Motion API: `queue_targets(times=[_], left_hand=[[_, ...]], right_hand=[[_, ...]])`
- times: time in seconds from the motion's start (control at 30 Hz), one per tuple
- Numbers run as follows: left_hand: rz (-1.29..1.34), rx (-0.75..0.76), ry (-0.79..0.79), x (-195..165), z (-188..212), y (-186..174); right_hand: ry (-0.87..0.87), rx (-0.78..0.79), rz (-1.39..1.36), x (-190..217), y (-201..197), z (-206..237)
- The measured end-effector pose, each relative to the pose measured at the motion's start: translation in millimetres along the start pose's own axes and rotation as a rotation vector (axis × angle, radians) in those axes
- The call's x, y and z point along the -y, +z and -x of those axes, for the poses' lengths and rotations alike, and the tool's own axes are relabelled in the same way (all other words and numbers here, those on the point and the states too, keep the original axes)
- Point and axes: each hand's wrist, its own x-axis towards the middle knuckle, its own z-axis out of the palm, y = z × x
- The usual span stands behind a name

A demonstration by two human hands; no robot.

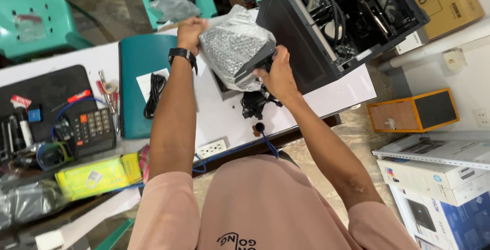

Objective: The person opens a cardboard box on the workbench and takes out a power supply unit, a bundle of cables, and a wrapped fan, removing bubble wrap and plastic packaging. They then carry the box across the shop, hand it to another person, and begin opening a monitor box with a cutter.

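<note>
L hand (191,31) & R hand (277,74) both clamped on bubble-wrapped black box (236,52), held just above tabletop (214,117) near far edge, beside open PC case (334,20). Black cable bundle (255,104) lies under it.

The wrap (232,45) shows silvery grey with a fine bubbled pattern, and the box (258,58) inside it is black. The strap (182,54) on the left wrist is black. The table (224,112) is white, with a teal mat (137,76) and a black pad (48,89) on it. The cable (154,92) on the mat is black; the cord (229,152) at the table edge is blue. The calculator (92,130) is dark with pale keys and one orange key. The pack (99,176) is yellow-green. The case (298,40) is black. The chairs (38,10) are teal. The speaker (412,111) is orange with a black face. The shirt (255,204) is dusty pink with black print.
</note>
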Motion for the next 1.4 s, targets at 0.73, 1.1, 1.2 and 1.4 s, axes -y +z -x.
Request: queue_targets(times=[0.73, 1.1, 1.2, 1.4], left_hand=[[0.292, -0.319, 0.133, 86.1, 140.6, 2.8], [0.521, -0.015, -0.032, 33.4, 108.0, -24.9], [0.452, 0.097, 0.116, 17.5, 101.1, -24.7], [0.451, -0.206, 0.048, 6.4, 90.0, -36.4]], right_hand=[[0.143, 0.240, -0.303, 4.3, -13.0, -45.6], [0.406, 0.430, -0.572, 42.1, -66.0, -31.6], [0.437, 0.481, -0.709, 47.6, -76.9, -30.5], [0.424, 0.502, -0.787, 47.5, -75.6, -35.2]])
